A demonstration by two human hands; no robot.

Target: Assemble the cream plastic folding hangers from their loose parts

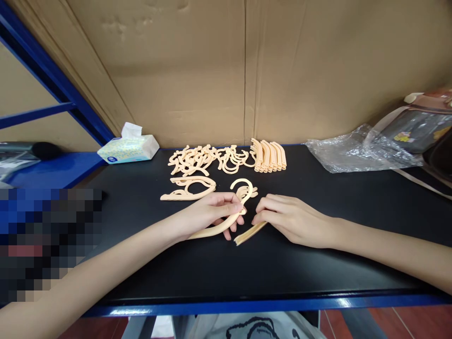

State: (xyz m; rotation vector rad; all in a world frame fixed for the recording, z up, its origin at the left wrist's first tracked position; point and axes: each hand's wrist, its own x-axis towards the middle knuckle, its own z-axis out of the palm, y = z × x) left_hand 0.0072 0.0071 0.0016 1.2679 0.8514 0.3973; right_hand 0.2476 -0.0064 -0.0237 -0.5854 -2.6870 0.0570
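My left hand grips a cream plastic hanger hook joined to a curved hanger arm, the hook's curl pointing up and away from me. Just to the right, my right hand pinches a separate hanger arm, whose grooved end slants down toward me. The two pieces are apart. Behind my hands lies a small cluster of cream parts, partly covered by the hook. Beyond my left wrist rests a folded hanger on the black tabletop.
At the back sit a heap of loose hooks and curved parts and a stack of hanger arms. A tissue box stands back left. Clear plastic wrap and a bag lie back right. Cardboard walls the rear.
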